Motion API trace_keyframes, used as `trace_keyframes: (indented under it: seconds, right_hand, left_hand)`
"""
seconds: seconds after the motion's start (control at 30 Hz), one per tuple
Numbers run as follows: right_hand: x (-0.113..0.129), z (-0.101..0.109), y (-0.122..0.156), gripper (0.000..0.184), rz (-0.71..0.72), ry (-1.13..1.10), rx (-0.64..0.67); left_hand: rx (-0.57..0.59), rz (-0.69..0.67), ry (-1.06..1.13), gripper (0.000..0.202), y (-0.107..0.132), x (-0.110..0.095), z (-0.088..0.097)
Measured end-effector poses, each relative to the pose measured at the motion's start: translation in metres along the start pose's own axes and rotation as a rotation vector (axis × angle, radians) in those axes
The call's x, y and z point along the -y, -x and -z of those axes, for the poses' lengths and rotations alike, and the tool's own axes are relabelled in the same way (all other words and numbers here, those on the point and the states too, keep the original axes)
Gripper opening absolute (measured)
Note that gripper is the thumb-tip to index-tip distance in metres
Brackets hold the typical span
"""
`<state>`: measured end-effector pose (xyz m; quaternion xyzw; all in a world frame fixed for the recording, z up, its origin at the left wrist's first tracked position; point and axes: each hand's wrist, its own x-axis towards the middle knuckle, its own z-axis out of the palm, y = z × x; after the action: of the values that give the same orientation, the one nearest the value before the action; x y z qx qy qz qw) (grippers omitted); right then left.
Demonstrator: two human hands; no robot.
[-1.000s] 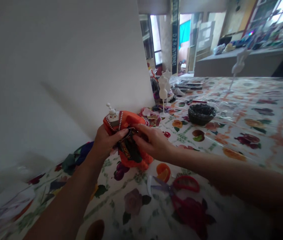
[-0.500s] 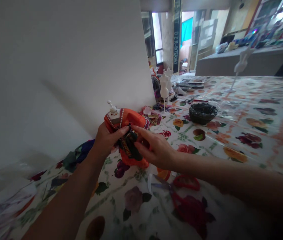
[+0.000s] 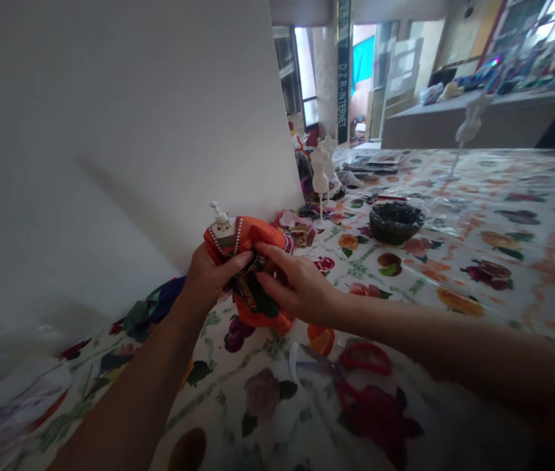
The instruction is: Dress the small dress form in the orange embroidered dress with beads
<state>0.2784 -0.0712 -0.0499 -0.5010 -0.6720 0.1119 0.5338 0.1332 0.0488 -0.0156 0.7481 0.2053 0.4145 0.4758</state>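
A small white mannequin point(image 3: 220, 226) wears an orange dress point(image 3: 265, 232) with bead trim and a dark green panel point(image 3: 245, 291) down its front. It leans with its neck toward the upper left. My left hand point(image 3: 206, 275) is wrapped round the dressed mannequin's side, its thumb pressing at the waist. Fingers of my right hand point(image 3: 294, 281) are bent in a pinch at the beaded waist, against the dark trim. What lies between those right fingertips is too small and dark to make out.
Red-handled scissors point(image 3: 350, 386) lie on the flowered tablecloth point(image 3: 228, 405) nearest me. Beyond are a dark bowl point(image 3: 395, 222), white mini mannequins point(image 3: 320, 170) on stands and fabric scraps point(image 3: 299, 226). Dark cloth point(image 3: 154, 304) lies along the white wall point(image 3: 110, 131) at left.
My right hand has shifted slightly left, its fingers closer in at the mannequin's waist. My left hand keeps its hold. The whole view has moved a little.
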Motion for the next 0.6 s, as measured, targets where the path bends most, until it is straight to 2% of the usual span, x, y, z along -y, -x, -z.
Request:
trace_keyframes:
  seconds: [0.2, 0.43, 0.6]
  right_hand:
    - [0.0016, -0.0001, -0.0087, 0.042, -0.123, -0.176, -0.025]
    - [0.0007, -0.0039, -0.0073, 0.045, -0.143, -0.244, -0.014]
    - [0.0025, 0.0006, -0.0030, 0.051, -0.120, -0.233, -0.019]
  left_hand:
    - [0.001, 0.003, 0.011, 0.026, -0.0007, -0.0018, -0.0012]
    - [0.019, 0.013, 0.047, 0.023, -0.0007, 0.0018, -0.0014]
    - [0.006, 0.018, 0.054, 0.028, -0.0005, 0.0022, -0.0018]
